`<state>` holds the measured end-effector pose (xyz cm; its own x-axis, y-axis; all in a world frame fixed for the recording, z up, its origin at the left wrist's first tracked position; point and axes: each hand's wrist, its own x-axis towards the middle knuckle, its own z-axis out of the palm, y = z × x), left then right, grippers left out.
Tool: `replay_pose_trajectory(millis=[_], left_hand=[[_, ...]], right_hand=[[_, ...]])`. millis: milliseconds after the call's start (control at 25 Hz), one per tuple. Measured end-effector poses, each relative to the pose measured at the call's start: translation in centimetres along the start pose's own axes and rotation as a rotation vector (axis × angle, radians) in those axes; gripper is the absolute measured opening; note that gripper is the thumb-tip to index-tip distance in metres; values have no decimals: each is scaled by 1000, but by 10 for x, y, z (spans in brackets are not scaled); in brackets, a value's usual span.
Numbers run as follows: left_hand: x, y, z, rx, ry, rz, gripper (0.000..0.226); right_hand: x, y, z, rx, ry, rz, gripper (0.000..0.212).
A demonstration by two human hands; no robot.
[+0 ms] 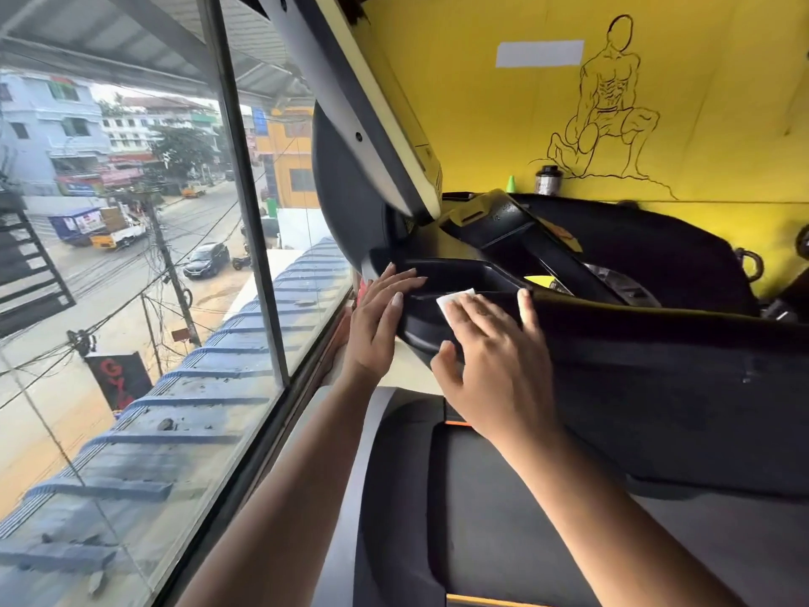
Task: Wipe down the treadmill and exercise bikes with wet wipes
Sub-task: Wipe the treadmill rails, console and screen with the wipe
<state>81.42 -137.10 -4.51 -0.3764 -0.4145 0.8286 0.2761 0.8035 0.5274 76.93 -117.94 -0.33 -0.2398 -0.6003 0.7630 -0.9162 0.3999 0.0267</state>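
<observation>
Treadmill console (656, 370) wipe-down in progress, left end by window (131, 256).
Right hand (494, 343) flat, pressing wet wipe (453, 302) on tray (455, 273) edge; left hand (381, 317) flat, steadying console. Next, likely: sweep wipe rightward along rim.

console tray (459, 273) at centre | left hand (376, 317) on tray's 9 o'clock edge | right hand (494, 365) flat on wet wipe (453, 302) at tray's 6 o'clock rim | window (131, 256) at 9 o'clock | treadmill belt (503, 519) at 6 o'clock | jar (547, 179) behind tray at 12 o'clock, cone (510, 184) at jar's 9 o'clock
</observation>
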Motion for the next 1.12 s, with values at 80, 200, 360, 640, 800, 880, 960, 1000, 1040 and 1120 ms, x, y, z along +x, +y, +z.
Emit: replay_pose_trajectory(millis=[80, 200, 360, 640, 800, 880, 960, 1000, 1040, 1120], left_hand=[[3, -2, 3, -17, 39, 26, 43], [2, -2, 11, -36, 86, 51, 46], [-2, 1, 13, -61, 141, 101, 43], [-2, -2, 20, -77, 212, 113, 44], [-2, -5, 22, -81, 218, 124, 43], [-5, -1, 21, -81, 193, 119, 43], [1, 2, 13, -60, 147, 117, 40], [6, 3, 9, -23, 107, 139, 38], [11, 3, 4, 18, 48, 169, 38], [19, 3, 1, 37, -61, 201, 37]], right_hand=[[12, -11, 3, -11, -51, -6, 59], [13, -29, 13, -20, -63, -124, 59], [-3, -2, 2, 29, 57, -49, 48], [12, -7, 11, -52, 16, 21, 54], [11, -2, 6, -29, 33, -45, 52], [6, 19, -1, -50, 92, 23, 49], [1, 41, -4, -93, 121, 120, 46], [-1, 49, -5, -125, 122, 171, 46], [-3, 52, -6, -162, 120, 220, 47], [-10, 43, -3, -214, 138, 285, 50]])
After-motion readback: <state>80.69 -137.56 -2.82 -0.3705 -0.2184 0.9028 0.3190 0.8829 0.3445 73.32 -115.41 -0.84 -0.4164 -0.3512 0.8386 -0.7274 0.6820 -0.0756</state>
